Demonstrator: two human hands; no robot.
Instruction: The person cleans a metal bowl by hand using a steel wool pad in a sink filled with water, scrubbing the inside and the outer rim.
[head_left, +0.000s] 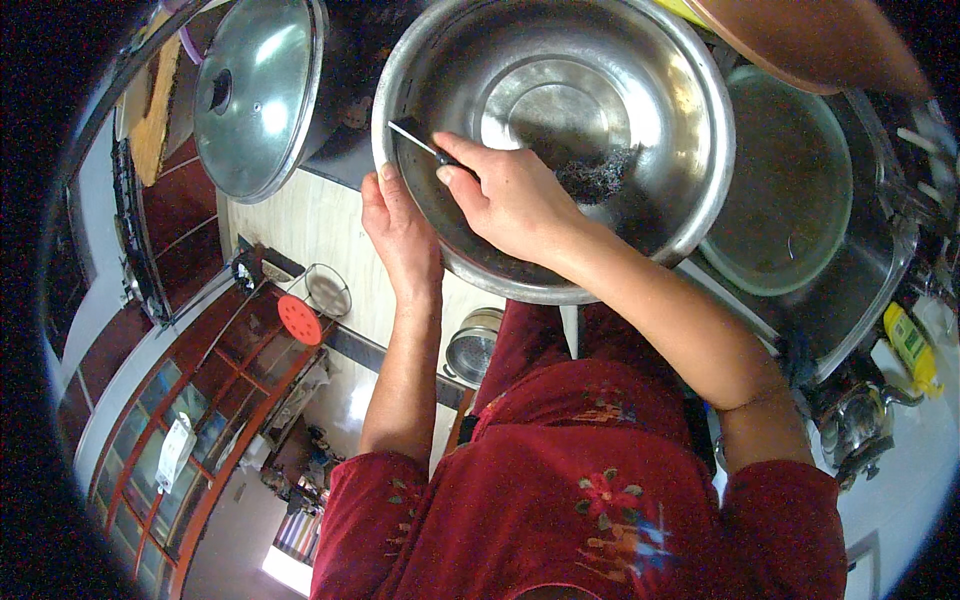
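Observation:
A wide stainless steel basin is in front of me, above my knees. My left hand grips its left rim, with the thumb resting on top. In my right hand is a small tool with a thin pale shaft or blade and a black handle. Its tip lies close to the inner left wall, near my left thumb; I cannot tell whether it touches. A steel wool scouring pad sits inside the basin, just beyond my right wrist. Dark marks show on the wall beside the tool's tip.
A domed glass lid with a black knob is at upper left. To the right, a sink holds a large round translucent bowl. A brown round pan or board overhangs it. A yellow bottle and a metal pot are lower.

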